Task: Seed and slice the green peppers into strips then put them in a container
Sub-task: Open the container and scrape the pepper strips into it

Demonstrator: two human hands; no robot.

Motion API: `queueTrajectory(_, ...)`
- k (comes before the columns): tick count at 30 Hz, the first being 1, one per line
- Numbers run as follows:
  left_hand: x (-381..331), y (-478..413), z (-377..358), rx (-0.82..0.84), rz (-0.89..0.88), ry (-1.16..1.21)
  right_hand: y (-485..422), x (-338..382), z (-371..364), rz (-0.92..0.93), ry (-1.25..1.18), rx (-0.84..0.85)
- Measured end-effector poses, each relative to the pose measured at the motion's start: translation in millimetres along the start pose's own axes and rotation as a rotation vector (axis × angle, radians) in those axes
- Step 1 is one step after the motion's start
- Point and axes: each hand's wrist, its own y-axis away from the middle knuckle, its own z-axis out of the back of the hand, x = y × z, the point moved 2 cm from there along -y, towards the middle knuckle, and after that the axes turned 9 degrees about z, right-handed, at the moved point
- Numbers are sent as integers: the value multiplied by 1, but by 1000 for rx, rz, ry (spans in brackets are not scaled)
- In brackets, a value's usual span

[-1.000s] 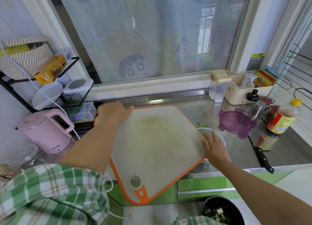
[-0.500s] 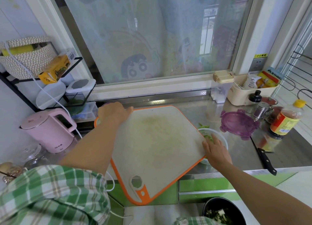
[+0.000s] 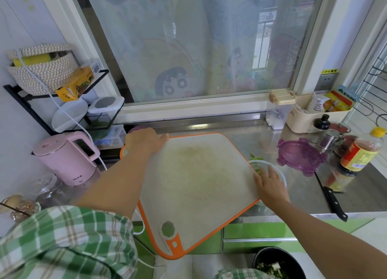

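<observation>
A white cutting board point(image 3: 194, 186) with an orange rim is held tilted above the counter, its surface bare apart from green stains. My left hand point(image 3: 144, 140) grips its far left corner. My right hand point(image 3: 270, 184) lies flat with straight fingers at the board's right edge, over a clear round container point(image 3: 279, 171). Green pepper strips point(image 3: 256, 158) show at the container's far rim and under my fingers; most of the container is hidden by the board and hand.
A purple lid point(image 3: 299, 156) lies right of the container. A black-handled knife point(image 3: 333, 199) rests near the counter's front edge. Sauce bottle point(image 3: 360, 153), shakers and a cream caddy point(image 3: 310, 119) stand at right. A pink kettle point(image 3: 67, 157) sits left. A dark bin point(image 3: 276, 264) is below.
My right hand has slid slightly along the board's right edge over the container. The board and left hand stay about where they were.
</observation>
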Motion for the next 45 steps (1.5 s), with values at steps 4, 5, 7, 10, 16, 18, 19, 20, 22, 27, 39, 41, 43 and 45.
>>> queueTrajectory(4,4,2,-1,17,20,12,-2,5,-5,-4,37,19)
queueTrajectory(5,6,3,-1,12,20,22,-3,3,-4,-71,38,-22)
queueTrajectory(7,13,-1,-5,5,37,53,-2,6,-2,-91,21,-140)
queueTrajectory(10,29,-3,-12,0,87,84,-3,18,3,-166,-308,-300)
queueTrajectory(16,67,-4,-26,-9,275,217,-10,73,-15,-325,-1086,81)
queueTrajectory(18,79,1,-32,8,354,242,2,101,-21,-304,-1227,493)
queueTrajectory(19,85,3,-37,10,381,264,10,112,-25,-270,-1284,670)
queueTrajectory(20,91,4,-43,20,406,295,18,124,-28,-235,-1323,787)
queueTrajectory(22,102,8,-59,70,449,352,26,138,-38,-205,-1409,858)
queueTrajectory(27,114,19,-104,217,551,480,10,142,-61,-240,-1443,450)
queueTrajectory(39,89,38,-165,411,508,662,-1,113,-104,-488,-1311,269)
queueTrajectory(41,87,40,-170,452,497,679,-8,111,-110,-479,-1259,245)
queueTrajectory(43,86,36,-178,493,486,659,-16,110,-118,-482,-1210,231)
queueTrajectory(45,87,25,-197,534,464,613,-20,107,-128,-533,-1160,221)
